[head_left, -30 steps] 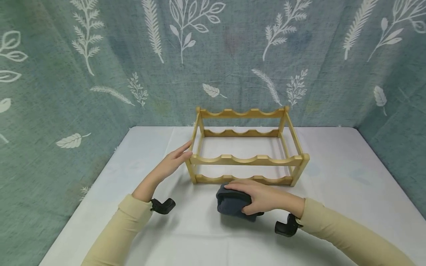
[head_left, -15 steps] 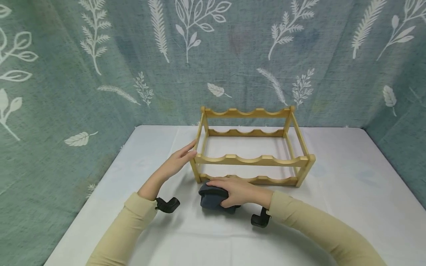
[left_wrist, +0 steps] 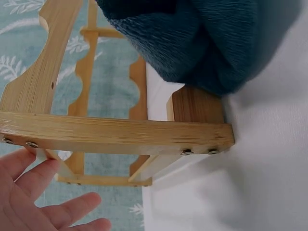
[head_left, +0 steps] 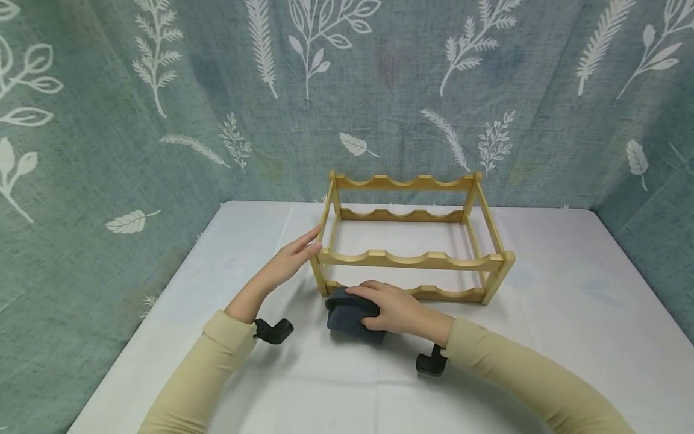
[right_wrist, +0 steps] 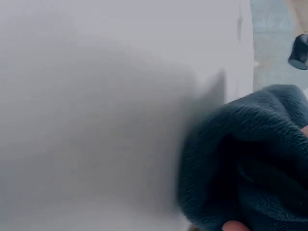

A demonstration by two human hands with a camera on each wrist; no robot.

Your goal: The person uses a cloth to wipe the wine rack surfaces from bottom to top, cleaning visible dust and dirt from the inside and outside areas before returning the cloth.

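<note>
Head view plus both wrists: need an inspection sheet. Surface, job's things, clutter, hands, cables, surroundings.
Surface: white table, faint crease lines.
Job's things: wooden rack upright on the table, scalloped rails on two levels; dark blue cloth, bunched, at the front left part of the rack.
Clutter: nothing seen.
Hands: left hand touches the rack's left end; right hand holds the cloth. Black wrist cameras on both.
Cables: nothing seen.
Surroundings: leaf-print curtain behind and on both sides.

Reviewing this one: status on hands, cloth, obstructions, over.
Left hand touching golden scalloped wooden rack. Right hand gripping bunched dark-blue plush cloth. Cloth before lower front rail, which likely blocks forward movement.
</note>
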